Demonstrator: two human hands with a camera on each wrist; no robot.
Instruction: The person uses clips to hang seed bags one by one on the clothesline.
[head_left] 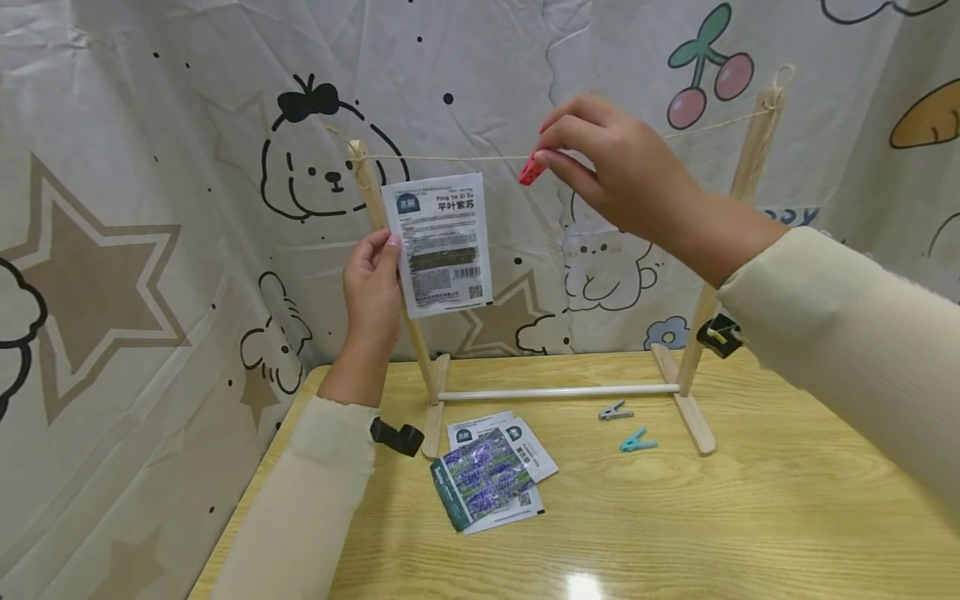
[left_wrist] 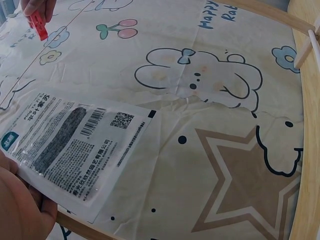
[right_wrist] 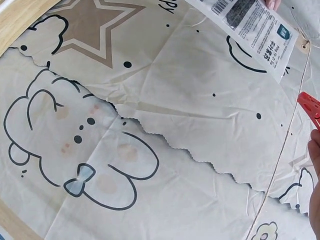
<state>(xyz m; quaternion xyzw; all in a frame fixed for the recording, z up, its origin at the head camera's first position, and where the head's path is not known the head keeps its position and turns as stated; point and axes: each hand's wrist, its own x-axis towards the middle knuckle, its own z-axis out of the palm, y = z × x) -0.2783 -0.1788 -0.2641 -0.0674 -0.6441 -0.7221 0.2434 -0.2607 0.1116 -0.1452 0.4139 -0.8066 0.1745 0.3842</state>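
My left hand [head_left: 372, 283] pinches a white seed packet [head_left: 442, 242] by its left edge, its printed back facing me. The packet is upright just below the string [head_left: 450, 157], near the left wooden post [head_left: 367, 179]. To the right, my right hand [head_left: 618, 162] pinches a red clothespin [head_left: 532, 169] between thumb and fingers, right at the string. In the left wrist view the red clothespin [left_wrist: 37, 25] points down from the fingers at upper left, apart from the packet [left_wrist: 75, 150]. The right wrist view has the clothespin [right_wrist: 310, 107] overlapping the string [right_wrist: 287, 130].
Several seed packets [head_left: 487, 475] lie overlapped on the wooden table [head_left: 637, 525], a purple-flower one on top. A grey clothespin [head_left: 616, 411] and a blue clothespin [head_left: 637, 441] lie near the right foot of the stand. A white rod [head_left: 558, 392] joins its posts low down; a patterned cloth hangs behind.
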